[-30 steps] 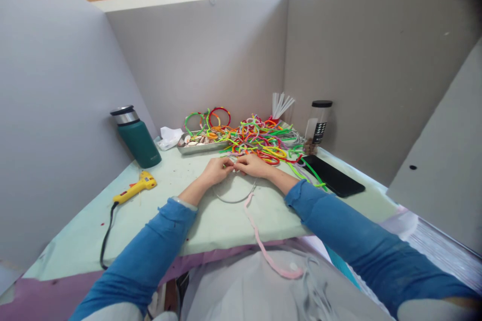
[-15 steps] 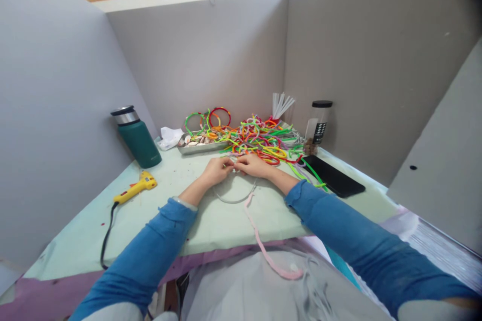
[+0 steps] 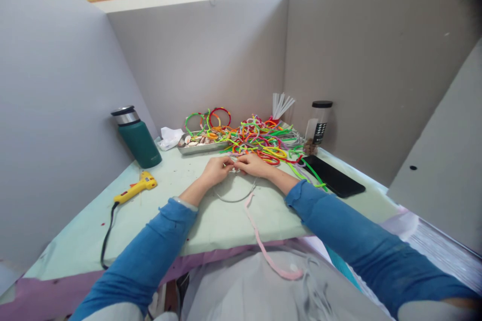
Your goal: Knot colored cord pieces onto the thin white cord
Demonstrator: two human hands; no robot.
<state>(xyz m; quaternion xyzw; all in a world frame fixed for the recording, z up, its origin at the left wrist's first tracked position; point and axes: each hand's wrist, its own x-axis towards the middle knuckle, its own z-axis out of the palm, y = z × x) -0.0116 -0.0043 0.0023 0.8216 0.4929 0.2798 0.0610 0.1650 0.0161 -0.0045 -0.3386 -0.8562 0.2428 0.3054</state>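
Observation:
My left hand (image 3: 218, 169) and my right hand (image 3: 253, 165) meet over the middle of the table, fingertips pinched close together. Between them they grip the upper part of a thin grey hoop (image 3: 234, 201); its lower arc curves toward me. Small pale bits show at the fingertips, too small to make out. A pink pipe cleaner (image 3: 258, 235) lies just below my right hand and runs over the table edge onto my lap. Right behind my hands is a tangled heap of coloured pipe cleaners (image 3: 259, 135).
A metal tray (image 3: 203, 148) of shells stands behind, with coloured rings (image 3: 220, 110) near it. At left are a yellow glue gun (image 3: 135, 188), a green bottle (image 3: 139, 143) and a crumpled tissue (image 3: 171, 138). A black phone (image 3: 335, 176) and clear jar (image 3: 318, 128) sit right. Grey partitions (image 3: 199, 55) surround the table.
Almost nothing differs. Both hands stay at the same place on the hoop, with at most a tiny shift of the fingers.

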